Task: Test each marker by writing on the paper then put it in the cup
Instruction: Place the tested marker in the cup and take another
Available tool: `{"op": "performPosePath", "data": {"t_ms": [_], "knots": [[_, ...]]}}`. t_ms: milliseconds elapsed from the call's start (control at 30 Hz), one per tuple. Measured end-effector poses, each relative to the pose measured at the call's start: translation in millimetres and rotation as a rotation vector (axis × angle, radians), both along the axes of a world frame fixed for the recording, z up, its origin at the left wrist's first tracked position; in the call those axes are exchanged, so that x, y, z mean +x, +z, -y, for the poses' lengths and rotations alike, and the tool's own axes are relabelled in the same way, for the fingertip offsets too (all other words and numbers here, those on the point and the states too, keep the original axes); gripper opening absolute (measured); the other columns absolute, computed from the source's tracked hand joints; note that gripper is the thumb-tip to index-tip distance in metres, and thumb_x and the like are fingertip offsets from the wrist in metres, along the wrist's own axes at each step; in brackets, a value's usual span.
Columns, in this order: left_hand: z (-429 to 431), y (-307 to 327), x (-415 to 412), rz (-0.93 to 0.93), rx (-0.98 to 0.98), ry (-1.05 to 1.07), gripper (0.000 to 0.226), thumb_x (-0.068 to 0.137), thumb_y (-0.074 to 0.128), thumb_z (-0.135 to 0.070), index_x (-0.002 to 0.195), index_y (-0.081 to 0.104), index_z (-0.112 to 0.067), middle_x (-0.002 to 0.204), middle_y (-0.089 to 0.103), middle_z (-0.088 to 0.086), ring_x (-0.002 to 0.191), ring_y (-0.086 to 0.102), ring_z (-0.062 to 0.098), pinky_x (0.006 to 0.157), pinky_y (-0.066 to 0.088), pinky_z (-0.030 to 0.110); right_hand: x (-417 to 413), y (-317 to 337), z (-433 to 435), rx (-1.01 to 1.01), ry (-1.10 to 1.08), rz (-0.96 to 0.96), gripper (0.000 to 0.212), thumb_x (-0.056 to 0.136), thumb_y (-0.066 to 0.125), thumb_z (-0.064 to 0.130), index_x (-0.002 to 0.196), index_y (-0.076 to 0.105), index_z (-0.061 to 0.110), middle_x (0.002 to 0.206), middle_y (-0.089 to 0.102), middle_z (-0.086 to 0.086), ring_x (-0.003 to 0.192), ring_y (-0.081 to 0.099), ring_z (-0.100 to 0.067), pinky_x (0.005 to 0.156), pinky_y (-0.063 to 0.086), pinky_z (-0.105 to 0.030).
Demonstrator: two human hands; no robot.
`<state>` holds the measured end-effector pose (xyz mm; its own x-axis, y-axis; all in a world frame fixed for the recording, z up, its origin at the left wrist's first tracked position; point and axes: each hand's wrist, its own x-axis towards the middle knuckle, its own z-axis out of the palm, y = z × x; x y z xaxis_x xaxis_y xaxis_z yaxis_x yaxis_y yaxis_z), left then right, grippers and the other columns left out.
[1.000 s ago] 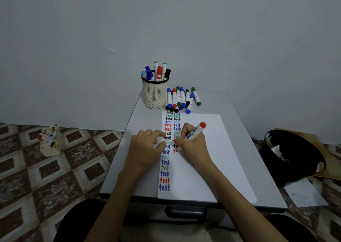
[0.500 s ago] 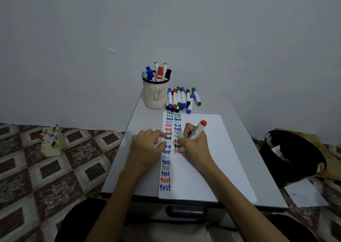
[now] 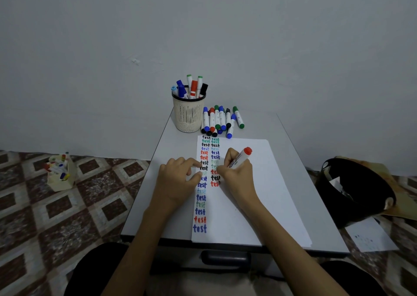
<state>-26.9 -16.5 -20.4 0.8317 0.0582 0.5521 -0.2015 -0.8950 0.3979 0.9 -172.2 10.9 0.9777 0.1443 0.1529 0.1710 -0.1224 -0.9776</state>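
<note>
My right hand [image 3: 237, 176] grips a red-ended white marker [image 3: 240, 158], its tip down at a red "test" in the second column of the white paper [image 3: 255, 189]. My left hand [image 3: 178, 180] rests on the paper's left edge with its fingers curled, holding nothing. The paper carries two columns of coloured "test" words. At the back of the small grey table [image 3: 300, 180] stands a cream mesh cup [image 3: 188, 114] with several markers in it. A pile of capped markers [image 3: 221, 120] lies just right of the cup.
A black bin [image 3: 354, 189] stands on the floor to the right, with a loose sheet [image 3: 370, 237] beside it. On the tiled floor at left sits a small cream box of markers [image 3: 59, 173]. A grey wall rises right behind the table.
My right hand has shifted a little rightward while writing, and the marker now stands more upright. More of the red word shows. The left hand has stayed put.
</note>
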Motion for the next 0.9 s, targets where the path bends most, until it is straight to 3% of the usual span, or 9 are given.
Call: {"op": "performPosePath", "data": {"t_ms": [167, 233, 300, 367, 467, 500, 600, 733, 900], "knots": [[0, 0, -1, 0.039, 0.005, 0.003, 0.035, 0.080, 0.044, -0.045, 0.087, 0.066, -0.019, 0.063, 0.049, -0.007, 0.061, 0.044, 0.012, 0.059, 0.035, 0.027, -1, 3, 0, 0.028, 0.058, -0.056, 0.032, 0.085, 0.059, -0.009, 0.069, 0.043, 0.014, 0.091, 0.068, -0.005, 0.075, 0.072, -0.011, 0.056, 0.056, -0.022], [0, 1, -2, 0.055, -0.010, 0.002, 0.036, 0.081, 0.042, -0.045, 0.087, 0.065, -0.018, 0.064, 0.049, -0.007, 0.061, 0.046, 0.013, 0.060, 0.035, 0.028, -1, 3, 1, 0.088, 0.056, -0.085, 0.031, 0.084, 0.058, -0.012, 0.069, 0.042, 0.011, 0.081, 0.067, -0.001, 0.073, 0.071, -0.012, 0.056, 0.055, -0.023], [2, 8, -4, 0.055, 0.022, -0.018, 0.043, 0.091, 0.032, -0.041, 0.085, 0.065, -0.013, 0.067, 0.056, -0.002, 0.059, 0.048, 0.016, 0.055, 0.037, 0.029, 1, 4, 5, 0.220, -0.027, -0.086, 0.032, 0.083, 0.059, -0.013, 0.068, 0.040, 0.009, 0.061, 0.056, 0.002, 0.056, 0.061, -0.006, 0.051, 0.051, -0.024], [4, 14, -9, 0.011, 0.003, -0.126, 0.058, 0.100, 0.019, -0.034, 0.082, 0.064, -0.003, 0.080, 0.066, 0.008, 0.058, 0.051, 0.021, 0.049, 0.036, 0.027, 2, 7, 9, 0.354, -0.117, -0.083, 0.034, 0.082, 0.068, -0.003, 0.067, 0.041, 0.012, 0.056, 0.047, -0.001, 0.043, 0.044, -0.004, 0.046, 0.041, -0.020], [1, 13, -5, -0.026, -0.249, -0.188, 0.039, 0.100, 0.023, -0.019, 0.107, 0.059, -0.004, 0.099, 0.063, 0.009, 0.082, 0.059, 0.024, 0.065, 0.051, 0.039, 3, 10, 13, 0.476, -0.120, -0.122, 0.033, 0.078, 0.076, 0.008, 0.071, 0.045, 0.014, 0.063, 0.052, -0.006, 0.046, 0.039, -0.010, 0.043, 0.036, -0.020], [0, 9, -3, -0.044, -0.316, -0.205, 0.032, 0.099, 0.027, -0.017, 0.117, 0.053, -0.009, 0.102, 0.060, 0.004, 0.090, 0.059, 0.020, 0.072, 0.053, 0.037, 3, 11, 14, 0.507, -0.105, -0.136, 0.030, 0.077, 0.077, 0.007, 0.073, 0.048, 0.013, 0.067, 0.053, -0.009, 0.050, 0.042, -0.012, 0.045, 0.038, -0.020], [1, 13, -7, -0.123, -0.537, -0.271, 0.035, 0.096, 0.044, -0.016, 0.129, 0.039, -0.023, 0.108, 0.055, -0.007, 0.098, 0.058, 0.008, 0.073, 0.054, 0.020, 5, 12, 15, 0.653, -0.053, -0.193, 0.011, 0.082, 0.066, -0.002, 0.085, 0.061, 0.007, 0.079, 0.065, -0.013, 0.068, 0.063, -0.022, 0.057, 0.054, -0.025], [-1, 19, -12, -0.038, -0.698, -0.222, 0.031, 0.080, 0.069, -0.011, 0.106, 0.054, -0.020, 0.099, 0.061, -0.005, 0.090, 0.059, 0.005, 0.074, 0.050, 0.016, 4, 17, 15, 0.727, 0.032, -0.256, 0.018, 0.087, 0.050, -0.007, 0.096, 0.062, 0.002, 0.079, 0.071, -0.016, 0.071, 0.070, -0.026, 0.060, 0.059, -0.031], [-2, 23, -15, -0.073, -0.769, -0.253, 0.021, 0.078, 0.070, -0.006, 0.094, 0.063, -0.019, 0.094, 0.068, -0.005, 0.089, 0.063, 0.005, 0.073, 0.050, 0.017, 2, 20, 16, 0.630, 0.014, -0.176, 0.013, 0.084, 0.055, -0.012, 0.088, 0.055, 0.001, 0.060, 0.065, -0.010, 0.053, 0.064, -0.021, 0.053, 0.056, -0.027]]}}
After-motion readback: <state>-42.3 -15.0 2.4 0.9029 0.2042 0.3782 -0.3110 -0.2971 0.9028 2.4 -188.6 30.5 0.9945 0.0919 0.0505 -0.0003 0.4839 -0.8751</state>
